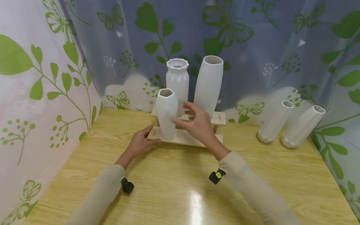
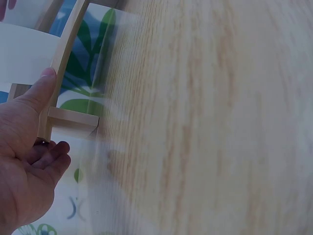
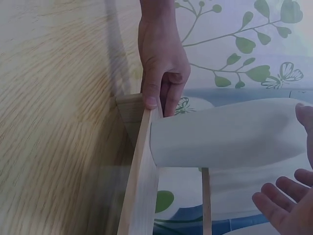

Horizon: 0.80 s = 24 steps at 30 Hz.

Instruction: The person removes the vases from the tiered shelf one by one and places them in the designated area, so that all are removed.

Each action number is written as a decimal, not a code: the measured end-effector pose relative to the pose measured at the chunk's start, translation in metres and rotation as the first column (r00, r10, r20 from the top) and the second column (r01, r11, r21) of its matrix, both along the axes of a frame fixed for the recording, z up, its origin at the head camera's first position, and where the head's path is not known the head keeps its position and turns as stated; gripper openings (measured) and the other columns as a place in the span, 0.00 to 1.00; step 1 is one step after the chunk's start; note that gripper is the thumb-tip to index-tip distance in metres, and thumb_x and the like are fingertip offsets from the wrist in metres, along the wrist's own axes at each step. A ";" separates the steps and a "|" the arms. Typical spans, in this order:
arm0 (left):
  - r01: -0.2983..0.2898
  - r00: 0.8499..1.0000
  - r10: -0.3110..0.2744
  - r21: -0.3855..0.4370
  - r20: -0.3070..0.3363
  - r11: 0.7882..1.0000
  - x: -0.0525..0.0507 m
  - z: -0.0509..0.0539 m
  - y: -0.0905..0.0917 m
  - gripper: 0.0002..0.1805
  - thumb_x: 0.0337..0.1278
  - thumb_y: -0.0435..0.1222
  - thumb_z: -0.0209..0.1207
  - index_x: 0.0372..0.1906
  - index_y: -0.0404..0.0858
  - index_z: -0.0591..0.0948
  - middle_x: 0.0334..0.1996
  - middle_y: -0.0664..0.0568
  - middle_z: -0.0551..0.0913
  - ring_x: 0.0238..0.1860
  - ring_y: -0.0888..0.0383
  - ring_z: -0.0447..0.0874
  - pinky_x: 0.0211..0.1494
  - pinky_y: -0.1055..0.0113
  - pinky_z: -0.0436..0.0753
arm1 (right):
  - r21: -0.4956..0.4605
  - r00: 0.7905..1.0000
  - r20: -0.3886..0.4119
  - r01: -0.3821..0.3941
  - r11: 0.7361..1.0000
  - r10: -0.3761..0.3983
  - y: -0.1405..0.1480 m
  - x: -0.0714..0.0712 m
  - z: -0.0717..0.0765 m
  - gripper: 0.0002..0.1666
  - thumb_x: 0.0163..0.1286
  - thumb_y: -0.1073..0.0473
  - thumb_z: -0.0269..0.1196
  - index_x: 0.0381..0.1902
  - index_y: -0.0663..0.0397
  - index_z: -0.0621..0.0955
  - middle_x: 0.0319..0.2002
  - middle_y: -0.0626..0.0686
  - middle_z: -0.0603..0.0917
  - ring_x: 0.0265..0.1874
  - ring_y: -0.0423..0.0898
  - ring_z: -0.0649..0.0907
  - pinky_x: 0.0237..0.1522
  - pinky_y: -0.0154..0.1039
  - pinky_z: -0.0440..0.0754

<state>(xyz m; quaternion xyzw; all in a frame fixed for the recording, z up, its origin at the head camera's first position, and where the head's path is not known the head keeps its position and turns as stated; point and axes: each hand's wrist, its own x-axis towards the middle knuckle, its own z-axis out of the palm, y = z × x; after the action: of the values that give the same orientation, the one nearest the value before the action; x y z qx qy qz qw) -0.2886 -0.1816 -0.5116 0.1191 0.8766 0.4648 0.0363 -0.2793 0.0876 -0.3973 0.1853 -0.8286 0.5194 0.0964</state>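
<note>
A two-tier wooden stand [image 1: 190, 139] is set on the table near the curtain. My left hand [image 1: 138, 143] grips the left end of its lower board, thumb on the front edge and fingers round the end. On that board stands a short faceted white vase [image 1: 166, 113]. Beside this vase's right side is my right hand [image 1: 201, 126], fingers spread; whether the thumb touches the vase, I cannot tell. Behind, a white vase with a scalloped rim [image 1: 178, 79] and a tall smooth white vase [image 1: 209, 83] occupy the upper tier, their bases partly hidden.
Two slim ribbed white vases [image 1: 275, 122] stand at the table's right rear. A curtain [image 1: 184, 24] printed with green leaves and butterflies hangs behind the wooden table [image 1: 163, 193] and along its sides.
</note>
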 end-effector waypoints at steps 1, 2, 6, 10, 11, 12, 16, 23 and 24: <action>-0.001 1.000 0.001 0.007 0.003 1.000 0.000 0.000 0.000 0.53 0.60 0.53 0.70 0.80 0.32 0.57 0.79 0.38 0.58 0.74 0.38 0.65 0.70 0.46 0.74 | 0.001 1.000 0.006 -0.002 1.000 0.002 -0.002 0.000 0.001 0.48 0.58 0.40 0.78 0.71 0.52 0.74 0.65 0.55 0.80 0.60 0.55 0.82 0.58 0.53 0.83; 0.000 1.000 0.000 0.011 0.005 1.000 0.000 0.000 0.000 0.53 0.60 0.52 0.70 0.80 0.32 0.57 0.79 0.38 0.58 0.74 0.38 0.64 0.70 0.47 0.74 | 0.002 1.000 0.013 -0.003 1.000 0.003 -0.004 -0.001 0.001 0.48 0.58 0.40 0.78 0.71 0.52 0.74 0.65 0.55 0.80 0.60 0.55 0.82 0.58 0.53 0.83; 0.004 1.000 -0.004 0.020 0.007 1.000 0.000 0.000 0.001 0.53 0.61 0.52 0.70 0.80 0.32 0.57 0.79 0.39 0.57 0.75 0.39 0.64 0.71 0.47 0.74 | 0.004 0.999 0.032 -0.011 1.000 0.011 -0.010 -0.004 0.001 0.49 0.57 0.40 0.78 0.72 0.50 0.73 0.65 0.55 0.80 0.59 0.56 0.83 0.57 0.52 0.84; 0.004 1.000 -0.004 0.025 0.002 1.000 0.001 0.000 0.000 0.53 0.60 0.52 0.70 0.80 0.32 0.57 0.79 0.38 0.57 0.75 0.38 0.63 0.71 0.47 0.73 | -0.011 0.999 0.034 -0.022 1.000 0.022 -0.017 -0.006 0.002 0.48 0.57 0.41 0.79 0.71 0.49 0.74 0.63 0.54 0.81 0.57 0.56 0.84 0.55 0.51 0.85; 0.003 1.000 -0.003 0.026 0.002 1.000 0.001 0.000 0.000 0.53 0.60 0.53 0.70 0.80 0.32 0.57 0.79 0.38 0.58 0.75 0.38 0.63 0.71 0.47 0.73 | -0.018 0.999 0.036 -0.026 0.999 0.027 -0.019 -0.006 0.002 0.48 0.57 0.42 0.79 0.71 0.50 0.74 0.62 0.54 0.81 0.57 0.56 0.84 0.54 0.51 0.85; 0.002 1.000 -0.002 0.025 0.001 1.000 0.001 0.000 0.000 0.54 0.60 0.53 0.70 0.80 0.32 0.57 0.79 0.38 0.58 0.75 0.38 0.63 0.71 0.47 0.74 | -0.024 0.999 0.038 -0.030 0.999 0.031 -0.020 -0.006 0.001 0.48 0.57 0.42 0.79 0.71 0.50 0.74 0.62 0.55 0.82 0.57 0.56 0.84 0.54 0.51 0.85; 0.003 1.000 -0.003 0.022 -0.001 1.000 0.000 -0.001 0.000 0.54 0.60 0.54 0.70 0.80 0.31 0.57 0.79 0.37 0.58 0.75 0.38 0.63 0.70 0.46 0.74 | -0.051 0.998 0.060 -0.032 0.998 0.035 -0.026 -0.007 0.000 0.48 0.58 0.43 0.79 0.71 0.51 0.72 0.61 0.54 0.81 0.57 0.55 0.83 0.53 0.50 0.86; -0.002 1.000 0.002 0.026 -0.001 1.000 0.000 -0.003 0.000 0.55 0.58 0.55 0.70 0.80 0.33 0.57 0.79 0.39 0.58 0.76 0.40 0.63 0.71 0.48 0.74 | -0.061 0.996 0.081 -0.018 0.998 0.023 -0.033 -0.010 -0.001 0.49 0.58 0.42 0.78 0.72 0.50 0.71 0.60 0.54 0.81 0.56 0.53 0.83 0.53 0.51 0.85; -0.002 1.000 0.002 0.027 -0.003 1.000 0.000 -0.003 0.000 0.55 0.58 0.55 0.70 0.80 0.33 0.57 0.79 0.39 0.58 0.76 0.40 0.63 0.71 0.48 0.74 | -0.056 0.996 0.082 -0.014 0.998 0.019 -0.034 -0.010 -0.002 0.50 0.58 0.42 0.78 0.72 0.50 0.71 0.60 0.54 0.81 0.57 0.53 0.83 0.53 0.52 0.85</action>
<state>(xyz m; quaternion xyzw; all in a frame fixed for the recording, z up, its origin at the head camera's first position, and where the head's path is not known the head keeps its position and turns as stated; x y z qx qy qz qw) -0.2887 -0.1817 -0.5141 0.1194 0.8705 0.4763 0.0331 -0.2894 0.0537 -0.3988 0.1678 -0.8156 0.5502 0.0627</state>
